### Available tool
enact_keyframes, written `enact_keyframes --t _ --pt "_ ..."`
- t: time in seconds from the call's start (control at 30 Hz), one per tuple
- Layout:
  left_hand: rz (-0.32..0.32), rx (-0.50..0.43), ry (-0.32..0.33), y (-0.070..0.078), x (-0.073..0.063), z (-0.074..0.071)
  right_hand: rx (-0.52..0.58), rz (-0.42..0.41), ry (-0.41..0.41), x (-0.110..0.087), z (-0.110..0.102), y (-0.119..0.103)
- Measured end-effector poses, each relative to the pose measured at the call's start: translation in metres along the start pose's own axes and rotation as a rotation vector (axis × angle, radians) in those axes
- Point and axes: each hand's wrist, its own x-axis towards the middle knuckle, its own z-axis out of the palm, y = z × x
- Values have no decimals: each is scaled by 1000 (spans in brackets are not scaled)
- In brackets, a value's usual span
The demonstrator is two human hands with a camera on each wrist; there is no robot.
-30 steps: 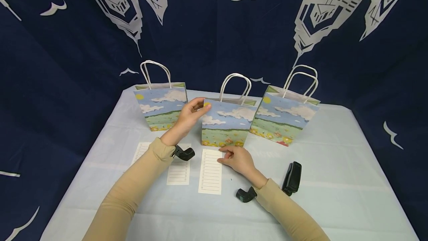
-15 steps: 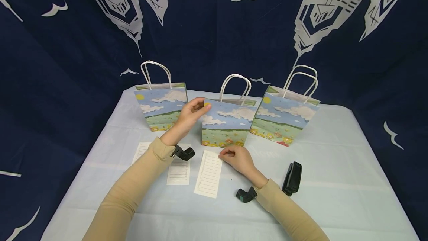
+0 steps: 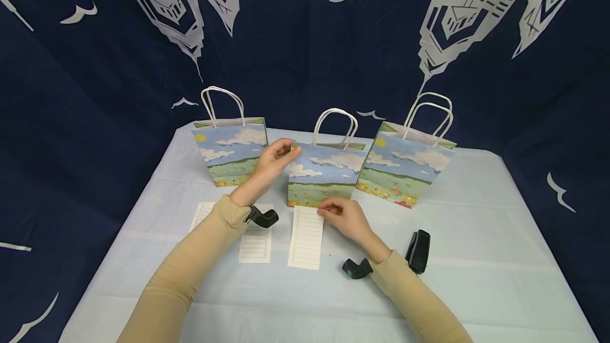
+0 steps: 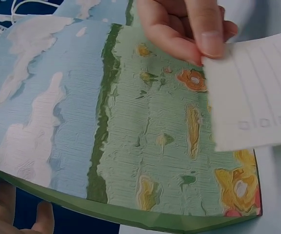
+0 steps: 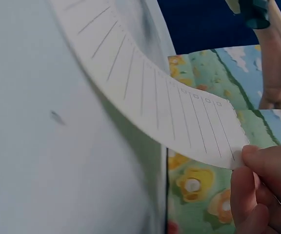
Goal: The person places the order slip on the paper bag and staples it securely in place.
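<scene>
A gift bag (image 3: 326, 171) with a sky-and-meadow print and white twisted handles stands in the middle of the table. My left hand (image 3: 272, 167) grips its upper left edge, thumb on the front and fingers behind. In the left wrist view, fingertips (image 4: 45, 217) show past the bag's side. My right hand (image 3: 347, 218) pinches the top right corner of a white checklist slip (image 3: 306, 238) between thumb and index finger. The slip's top edge overlaps the bag's lower front. In the right wrist view the ruled slip (image 5: 165, 105) bows, its pinched end lifted off the table.
Matching bags stand either side: a left bag (image 3: 233, 147) and a right bag (image 3: 405, 165). Another ruled slip (image 3: 254, 245) and a partly hidden slip (image 3: 202, 211) lie by the left forearm. A black stapler (image 3: 418, 250) lies beyond the right wrist.
The right hand has closed its pinch on the slip's corner and lifted it up toward the middle bag's front. The slip swung askew, then straightened somewhat. The left hand stays on the bag.
</scene>
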Motion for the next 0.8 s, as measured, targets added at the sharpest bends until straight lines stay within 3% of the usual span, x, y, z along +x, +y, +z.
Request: enact_keyframes --t 0.47,0.8 --pt "18 8 -69 3 4 0 114 15 32 10 -27 -15" --pt "73 110 -135 10 5 0 74 -81 194 21 -43 -24"
